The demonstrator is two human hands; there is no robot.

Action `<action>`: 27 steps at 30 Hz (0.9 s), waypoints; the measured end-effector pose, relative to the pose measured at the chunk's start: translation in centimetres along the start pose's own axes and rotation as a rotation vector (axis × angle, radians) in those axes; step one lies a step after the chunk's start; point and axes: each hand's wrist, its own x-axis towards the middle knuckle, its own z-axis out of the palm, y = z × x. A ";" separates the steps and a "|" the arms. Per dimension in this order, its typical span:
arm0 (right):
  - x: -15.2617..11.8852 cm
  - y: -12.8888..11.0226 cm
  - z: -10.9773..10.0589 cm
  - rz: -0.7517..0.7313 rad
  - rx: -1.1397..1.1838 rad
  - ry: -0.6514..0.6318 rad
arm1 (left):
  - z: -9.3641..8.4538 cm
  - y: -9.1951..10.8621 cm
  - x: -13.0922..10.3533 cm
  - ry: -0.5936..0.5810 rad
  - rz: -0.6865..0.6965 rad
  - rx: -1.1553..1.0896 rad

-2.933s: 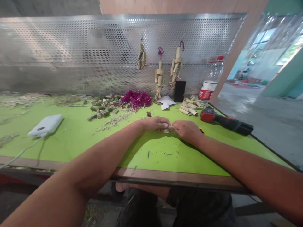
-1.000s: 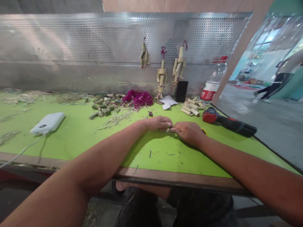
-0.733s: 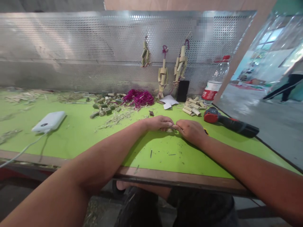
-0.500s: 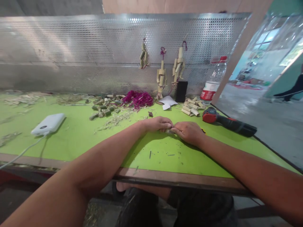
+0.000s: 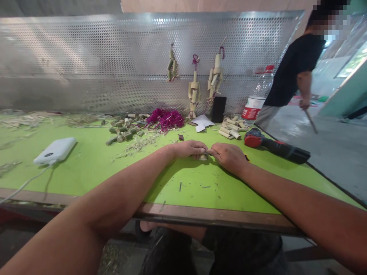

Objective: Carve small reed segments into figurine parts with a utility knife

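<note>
Close together over the green table (image 5: 183,196), my hands work at one small pale piece of bamboo (image 5: 203,157). My left hand (image 5: 191,148) is closed around it, hiding most of it. My right hand (image 5: 229,156) is closed on what looks like a utility knife (image 5: 246,157); a yellow and black bit shows behind the hand, and a thin grey blade meets the bamboo between my thumbs. Cut bamboo pieces (image 5: 230,128) lie beyond my right hand, greener ones (image 5: 123,133) beyond my left forearm. Shavings (image 5: 139,144) are scattered nearby.
A cordless power tool (image 5: 276,147) lies right; a bottle (image 5: 255,101) stands behind it. Purple string (image 5: 165,120), folded white paper (image 5: 202,123) and a black phone-like slab (image 5: 219,109) are at the back. Bamboo figures (image 5: 195,89) hang on a perforated panel. Left: a cabled power bank (image 5: 56,150). A person (image 5: 298,72) walks behind.
A person has come into view at the right, holding a stick. My hands stay nearly in place, parted slightly, with more of the bamboo and blade showing. The view has shifted a little.
</note>
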 end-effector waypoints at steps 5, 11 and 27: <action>0.0 -0.2 0.0 -0.018 -0.013 -0.019 | -0.1 0.0 0.1 -0.013 0.012 0.001; 0.1 -0.3 -0.4 -0.057 0.015 -0.086 | -0.1 0.0 0.1 -0.039 0.008 0.000; -0.2 -0.4 -0.2 -0.019 -0.020 -0.002 | 0.1 0.5 -0.2 0.013 0.015 0.092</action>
